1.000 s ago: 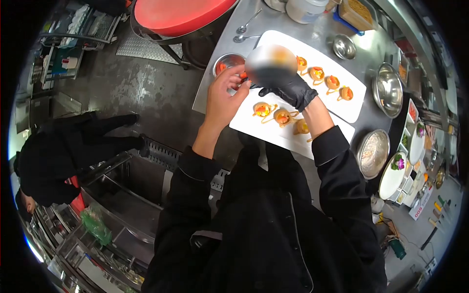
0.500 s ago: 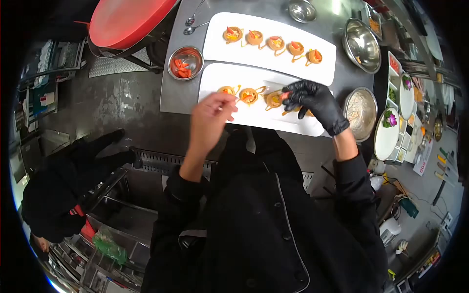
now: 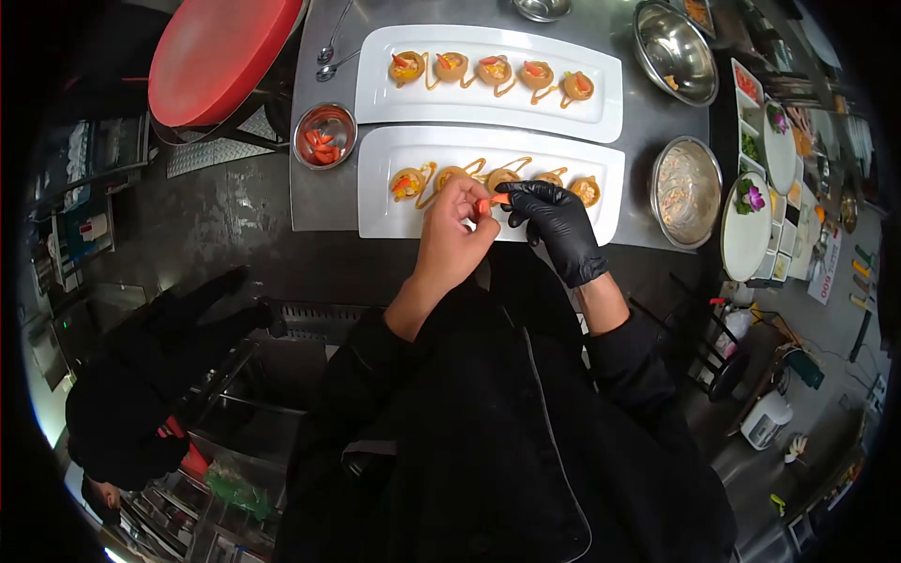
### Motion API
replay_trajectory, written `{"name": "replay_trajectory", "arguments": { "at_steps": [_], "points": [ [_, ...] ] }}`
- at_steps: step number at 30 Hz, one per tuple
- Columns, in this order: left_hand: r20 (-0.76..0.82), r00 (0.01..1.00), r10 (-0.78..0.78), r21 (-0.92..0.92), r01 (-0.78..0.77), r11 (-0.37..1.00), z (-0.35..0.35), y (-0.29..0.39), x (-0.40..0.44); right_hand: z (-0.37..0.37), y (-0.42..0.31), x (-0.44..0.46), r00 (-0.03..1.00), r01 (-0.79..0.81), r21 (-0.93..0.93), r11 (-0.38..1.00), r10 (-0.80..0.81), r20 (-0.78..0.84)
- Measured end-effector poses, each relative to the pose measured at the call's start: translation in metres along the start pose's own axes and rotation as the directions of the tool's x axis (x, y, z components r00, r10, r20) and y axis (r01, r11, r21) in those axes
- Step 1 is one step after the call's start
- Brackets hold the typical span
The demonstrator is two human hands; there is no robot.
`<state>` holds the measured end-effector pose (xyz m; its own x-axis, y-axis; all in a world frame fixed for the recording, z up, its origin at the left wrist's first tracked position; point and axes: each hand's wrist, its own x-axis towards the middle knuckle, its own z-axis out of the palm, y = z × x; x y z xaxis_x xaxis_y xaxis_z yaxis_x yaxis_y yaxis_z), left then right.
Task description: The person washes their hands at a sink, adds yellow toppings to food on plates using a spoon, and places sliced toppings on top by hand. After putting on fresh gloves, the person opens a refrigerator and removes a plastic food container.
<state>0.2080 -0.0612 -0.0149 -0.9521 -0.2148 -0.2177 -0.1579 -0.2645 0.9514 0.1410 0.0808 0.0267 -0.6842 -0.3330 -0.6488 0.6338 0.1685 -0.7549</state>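
In front of the near white plate (image 3: 375, 211), my left hand (image 3: 450, 235) is bare and pinches a red slice (image 3: 483, 206), which looks like strawberry. Close beside it, my right hand (image 3: 556, 225) wears a black glove and holds another red slice (image 3: 500, 199) between its fingertips. Several small filled shells (image 3: 406, 184) stand in a row on this plate, with brown sauce in zigzags; my fingers partly cover the middle ones. The far white plate (image 3: 375, 103) carries a similar row of shells topped with red slices. More red slices lie in a small steel bowl (image 3: 325, 136) on the left.
Two large steel bowls stand at the right, one (image 3: 676, 52) with a few scraps, the other (image 3: 687, 192) with a pale mixture. Two spoons (image 3: 326, 54) lie at the upper left. Beyond are a red round board (image 3: 221, 56) and white plates with flowers (image 3: 744, 225). A person in black (image 3: 122, 403) is at left.
My hands have come together over the near plate's front edge. My right hand has moved left, away from the shells, with a red slice. The view has shifted somewhat.
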Motion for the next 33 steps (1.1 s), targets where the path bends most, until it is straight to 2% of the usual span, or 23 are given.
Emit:
{"name": "replay_trajectory", "arguments": {
  "at_steps": [2,3,5,6,9,10,11,12,13,14,15,17,18,21,22,23,25,26,27,30,31,33],
  "points": [
    [0.018,0.999,0.032,0.033,-0.032,0.999,0.000,0.007,0.003,-0.002,0.001,0.001,0.999,-0.048,0.057,0.997,0.049,-0.008],
    [0.046,0.994,-0.098,-0.102,0.102,0.990,-0.002,0.011,0.002,-0.003,0.002,0.000,0.999,-0.047,0.064,0.997,0.048,-0.009],
    [0.151,0.931,-0.333,-0.343,0.366,0.865,-0.005,0.018,-0.001,-0.006,0.004,-0.003,0.996,-0.089,0.135,0.987,0.090,-0.003],
    [0.154,0.930,-0.334,-0.337,0.367,0.867,-0.008,0.017,-0.002,-0.008,0.005,-0.004,0.994,-0.109,0.171,0.979,0.110,0.001],
    [0.335,0.899,-0.282,-0.505,0.424,0.752,-0.016,0.006,-0.007,-0.013,0.020,-0.006,0.994,-0.112,0.257,0.960,0.109,0.026],
    [0.336,0.898,-0.283,-0.500,0.425,0.754,-0.015,0.006,-0.008,-0.014,0.023,-0.005,0.993,-0.115,0.295,0.948,0.108,0.039],
    [0.259,0.939,-0.227,-0.333,0.308,0.891,-0.011,0.005,-0.009,-0.015,0.023,-0.005,0.993,-0.114,0.300,0.947,0.108,0.038],
    [0.196,0.969,-0.152,-0.140,0.181,0.974,-0.008,0.005,-0.010,-0.015,0.020,-0.006,0.991,-0.131,0.292,0.947,0.126,0.036],
    [0.152,0.987,-0.061,0.067,0.051,0.996,-0.005,0.005,-0.010,-0.014,0.017,-0.007,0.989,-0.149,0.285,0.947,0.145,0.034],
    [0.155,0.986,-0.064,0.071,0.054,0.996,-0.004,0.007,-0.009,-0.014,0.016,-0.007,0.986,-0.167,0.278,0.946,0.164,0.033],
    [0.180,0.984,-0.011,0.276,-0.040,0.960,-0.004,0.014,-0.006,-0.013,0.016,-0.006,0.986,-0.167,0.283,0.945,0.164,0.033],
    [0.262,0.962,0.075,0.628,-0.229,0.743,-0.005,0.023,0.000,-0.013,0.016,-0.002,0.991,-0.131,0.240,0.962,0.129,0.021],
    [0.264,0.962,0.073,0.630,-0.230,0.742,-0.006,0.022,0.002,-0.012,0.015,-0.001,0.994,-0.113,0.218,0.969,0.112,0.014],
    [0.322,0.922,0.216,0.693,-0.385,0.609,-0.007,0.014,0.012,-0.015,0.014,0.004,0.997,-0.078,0.210,0.975,0.073,0.029],
    [0.325,0.921,0.214,0.693,-0.386,0.608,-0.009,0.014,0.015,-0.015,0.014,0.004,0.998,-0.062,0.205,0.977,0.055,0.038],
    [0.361,0.908,0.211,0.733,-0.417,0.537,-0.011,0.015,0.020,-0.017,0.014,0.005,0.998,-0.061,0.208,0.976,0.055,0.038],
    [0.431,0.881,0.196,0.792,-0.473,0.385,-0.015,0.017,0.028,-0.023,0.015,0.006,0.993,0.085,0.081,0.993,-0.078,-0.090],
    [0.433,0.880,0.194,0.792,-0.474,0.386,-0.017,0.016,0.032,-0.024,0.017,0.006,0.978,0.151,0.011,0.988,-0.148,-0.149],
    [0.451,0.867,0.209,0.787,-0.498,0.364,-0.019,0.013,0.035,-0.026,0.019,0.007,0.977,0.151,0.012,0.988,-0.147,-0.152],
    [0.494,0.836,0.240,0.774,-0.548,0.316,-0.019,0.009,0.041,-0.030,0.029,0.010,0.921,0.300,-0.346,0.889,-0.364,-0.138],
    [0.497,0.835,0.237,0.770,-0.550,0.323,-0.019,0.009,0.043,-0.029,0.030,0.011,0.920,0.302,-0.345,0.889,-0.367,-0.141],
    [0.502,0.835,0.226,0.764,-0.550,0.336,-0.020,0.009,0.043,-0.024,0.031,0.014,0.862,0.397,-0.481,0.782,-0.498,-0.099]
  ]
}}
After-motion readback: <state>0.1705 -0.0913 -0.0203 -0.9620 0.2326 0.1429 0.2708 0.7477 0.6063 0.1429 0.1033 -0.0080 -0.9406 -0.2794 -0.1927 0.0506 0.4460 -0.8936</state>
